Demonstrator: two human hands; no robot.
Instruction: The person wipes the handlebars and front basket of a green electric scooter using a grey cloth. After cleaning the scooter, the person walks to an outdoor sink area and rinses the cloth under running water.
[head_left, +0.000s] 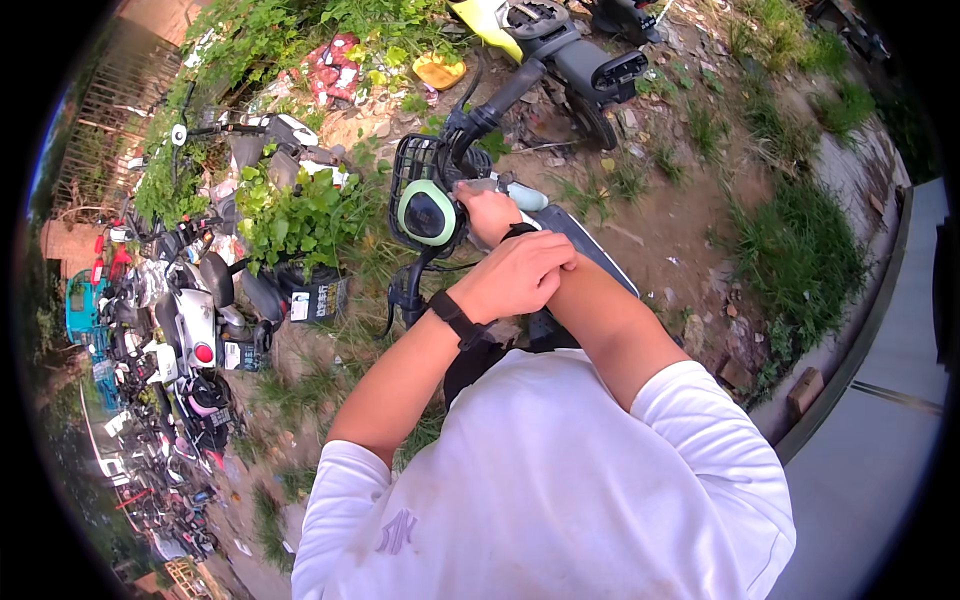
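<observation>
An electric scooter with a black handlebar stands before me, its rounded display (426, 213) rimmed in mint green. My right hand (491, 214) reaches to the area just behind that display; its fingertips are partly hidden, so I cannot tell what they grip. A black band (517, 231) circles my right wrist. Across my right forearm (611, 315) rests my left hand (517, 274), its fingers curled together. On my left wrist is a black watch or band (456, 319). The scooter's handlebar grip (514, 91) points up and right, and a black wire basket (409, 161) sits beyond the display.
Many parked scooters (184, 322) line the left side. A leafy vine (300, 217) grows between them and me. Another yellow and black scooter (551, 41) stands ahead. To the right are grass tufts (802, 262), a brick (805, 391) and a curved curb (840, 375).
</observation>
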